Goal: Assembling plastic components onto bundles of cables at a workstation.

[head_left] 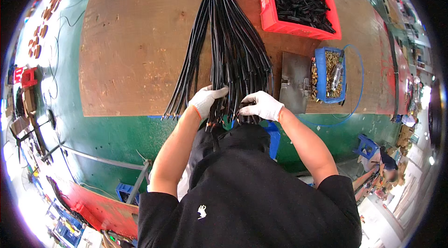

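Our left hand [208,99], in a white glove, rests against the left side of the black cables [238,47], its thumb laid toward them; the cables hide most of its fingers, so we cannot tell how far it is closed. Our right hand [262,106], gloved the same way, is curled with thumb and fingers around a cluster of short black ends [248,113] at the bottom of the cables. The two hands are apart, with strands hanging between them.

The cables fan down over the near edge of a brown wooden table [135,38], their tips just above the lap of our black shirt [261,192]. Some strands spread off to the left of our left hand, showing coppery tips.

To the right of the cables lies a grey metal plate [294,73], and just beside it a blue basket [332,100] of brass-coloured bits, with a tool [337,76] lying on top. A thin blue hose [362,77] loops around its right side. Farther back stands a red crate [298,30] full of small black pieces [298,3]. Beyond the table spreads a green floor [100,136].
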`<state>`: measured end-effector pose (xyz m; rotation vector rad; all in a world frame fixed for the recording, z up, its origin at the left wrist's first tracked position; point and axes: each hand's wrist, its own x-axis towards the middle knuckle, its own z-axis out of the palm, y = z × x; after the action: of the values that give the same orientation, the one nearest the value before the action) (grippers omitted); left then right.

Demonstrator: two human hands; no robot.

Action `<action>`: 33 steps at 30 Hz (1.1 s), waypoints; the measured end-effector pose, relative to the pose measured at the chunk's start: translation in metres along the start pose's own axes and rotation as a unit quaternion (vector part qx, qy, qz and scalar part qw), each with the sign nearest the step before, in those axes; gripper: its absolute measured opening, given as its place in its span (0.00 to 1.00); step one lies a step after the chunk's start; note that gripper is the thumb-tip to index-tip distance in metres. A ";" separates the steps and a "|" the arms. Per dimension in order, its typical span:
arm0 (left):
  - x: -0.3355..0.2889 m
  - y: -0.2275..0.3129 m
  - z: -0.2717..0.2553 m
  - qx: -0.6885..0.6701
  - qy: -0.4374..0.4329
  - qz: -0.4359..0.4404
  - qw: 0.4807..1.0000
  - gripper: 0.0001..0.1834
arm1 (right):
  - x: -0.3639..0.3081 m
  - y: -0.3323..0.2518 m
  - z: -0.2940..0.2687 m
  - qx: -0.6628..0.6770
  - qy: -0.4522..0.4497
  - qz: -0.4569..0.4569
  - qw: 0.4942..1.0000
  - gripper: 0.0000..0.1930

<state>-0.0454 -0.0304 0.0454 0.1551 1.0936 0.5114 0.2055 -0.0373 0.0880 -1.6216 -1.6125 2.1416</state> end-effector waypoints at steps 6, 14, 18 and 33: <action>0.006 -0.006 0.011 0.076 0.013 0.001 0.997 0.09 | -0.022 -0.007 -0.001 -0.121 -0.041 0.022 0.992 0.30; 0.018 -0.033 0.033 -0.043 0.018 0.081 0.996 0.08 | -0.049 -0.005 -0.003 -0.214 -0.114 0.059 0.968 0.32; 0.023 -0.040 0.034 -0.042 0.020 0.098 0.994 0.08 | -0.055 -0.004 -0.002 -0.227 -0.124 0.054 0.964 0.34; 0.027 -0.042 0.034 -0.027 0.022 0.083 0.996 0.08 | 0.017 -0.005 -0.001 -0.022 -0.034 0.134 0.990 0.21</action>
<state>0.0069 -0.0499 0.0240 0.1889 1.1143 0.6944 0.1959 -0.0247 0.0793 -1.8962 -1.5470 2.3240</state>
